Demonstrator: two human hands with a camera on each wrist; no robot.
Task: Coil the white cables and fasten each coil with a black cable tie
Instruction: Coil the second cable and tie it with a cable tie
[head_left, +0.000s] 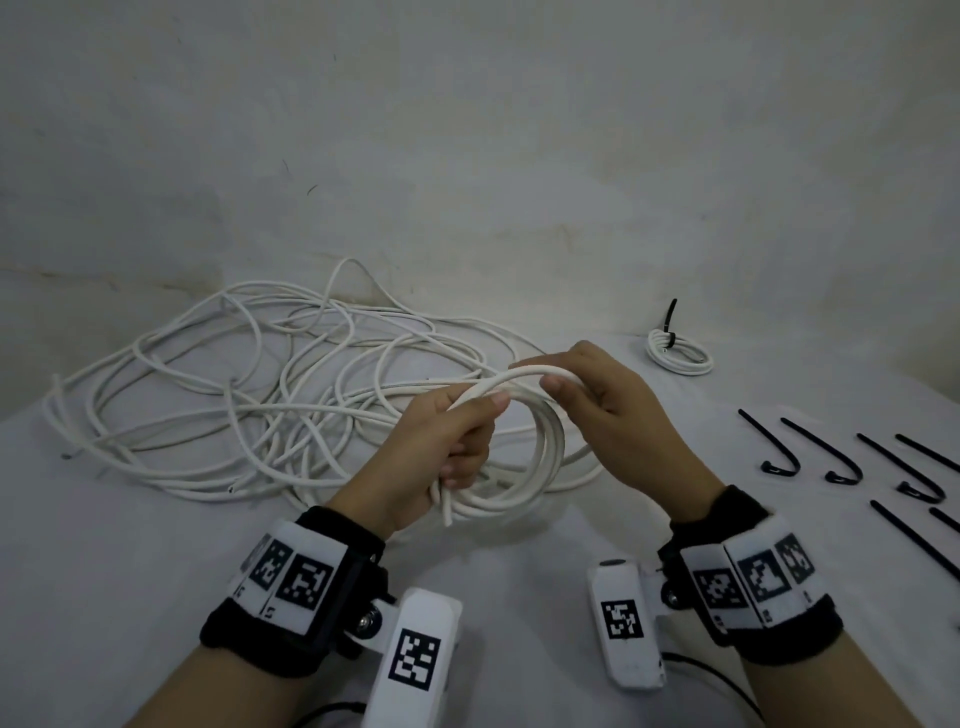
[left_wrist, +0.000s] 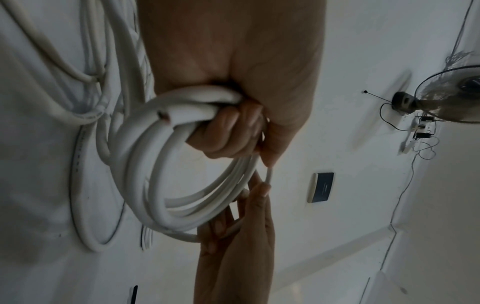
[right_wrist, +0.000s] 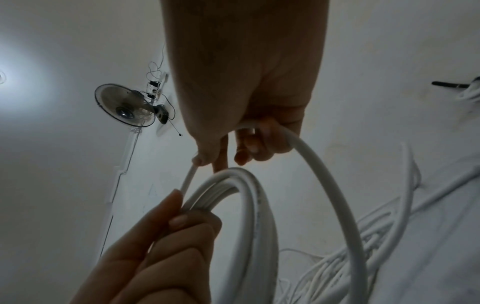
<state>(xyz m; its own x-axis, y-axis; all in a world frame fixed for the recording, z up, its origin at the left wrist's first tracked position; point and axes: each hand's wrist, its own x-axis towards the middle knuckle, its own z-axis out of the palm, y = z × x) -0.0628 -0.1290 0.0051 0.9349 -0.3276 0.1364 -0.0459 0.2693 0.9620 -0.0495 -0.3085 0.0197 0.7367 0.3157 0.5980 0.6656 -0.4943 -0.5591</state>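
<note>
Cable coil (head_left: 524, 457) between both hands' grip

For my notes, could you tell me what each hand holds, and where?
Left hand grips the coil by its gathered loops; right hand pinches the loose strand feeding it.

The coil (head_left: 524, 457) I'm winding is several rounds of thick white cable, standing nearly upright above the cloth, one cut end (head_left: 445, 514) poking down at its near-left edge. Behind and left of the coil, the rest of the white cable (head_left: 249, 395) sprawls in a loose tangle. Far right of the coil lies a small finished coil (head_left: 680, 357), flat, cinched by a black tie (head_left: 670, 325) whose tail sticks up. Right of my coil, loose black cable ties (head_left: 841, 457) lie in a row, hooked at their near ends
</note>
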